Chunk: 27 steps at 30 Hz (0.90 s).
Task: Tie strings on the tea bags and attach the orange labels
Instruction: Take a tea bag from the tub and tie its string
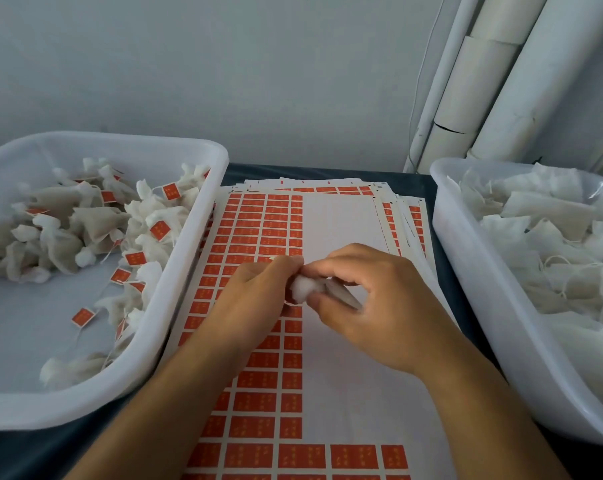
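Above label sheet (286,216), tea bag (302,287) pinched between left hand (255,299) and right hand (373,306) fingertips

Left hand (258,292), right hand (359,299) — fingertips meeting, pinching.

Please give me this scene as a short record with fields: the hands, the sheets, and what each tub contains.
left hand: left hand pinches the tea bag
right hand: right hand grips the same tea bag
label sheet: label sheet lies under the hands, its right part already stripped
left tub: left tub holds bags with orange labels
right tub: right tub holds bags with no labels visible
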Tool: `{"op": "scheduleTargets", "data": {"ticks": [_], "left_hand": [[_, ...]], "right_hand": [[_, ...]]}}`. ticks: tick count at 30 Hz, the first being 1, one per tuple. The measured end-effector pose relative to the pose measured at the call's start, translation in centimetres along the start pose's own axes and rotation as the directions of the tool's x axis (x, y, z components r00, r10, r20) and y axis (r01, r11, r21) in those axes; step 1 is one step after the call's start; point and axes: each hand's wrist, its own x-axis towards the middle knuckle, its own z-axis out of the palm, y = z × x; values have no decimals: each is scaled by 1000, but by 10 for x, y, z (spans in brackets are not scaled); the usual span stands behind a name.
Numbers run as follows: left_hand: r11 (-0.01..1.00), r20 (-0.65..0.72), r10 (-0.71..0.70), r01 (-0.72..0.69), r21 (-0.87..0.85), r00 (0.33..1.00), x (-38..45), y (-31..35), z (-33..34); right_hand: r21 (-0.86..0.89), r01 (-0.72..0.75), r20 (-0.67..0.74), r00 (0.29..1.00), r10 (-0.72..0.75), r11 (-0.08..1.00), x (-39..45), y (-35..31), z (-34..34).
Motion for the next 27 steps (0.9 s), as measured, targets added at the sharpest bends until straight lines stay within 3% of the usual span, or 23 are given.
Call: {"op": "scheduleTargets", "data": {"ticks": [10,15,19,27], "left_hand": [[999,-8,-41,41,24,999,-4,4,0],[995,189,68,-52,-85,980,-2,4,-7],[966,324,257,-243,-84,910,-6,7,-7],[917,57,374,-359,-175,926,-14,13,6]], "right_hand": [[-118,49,-47,997,-55,992,1,-2,3],[-21,38,-166,985,-41,999,3,-1,-1],[134,-14,-229,972,45,991,3,2,-7],[341,-86,-228,958,171,936,6,-2,-5]]}}
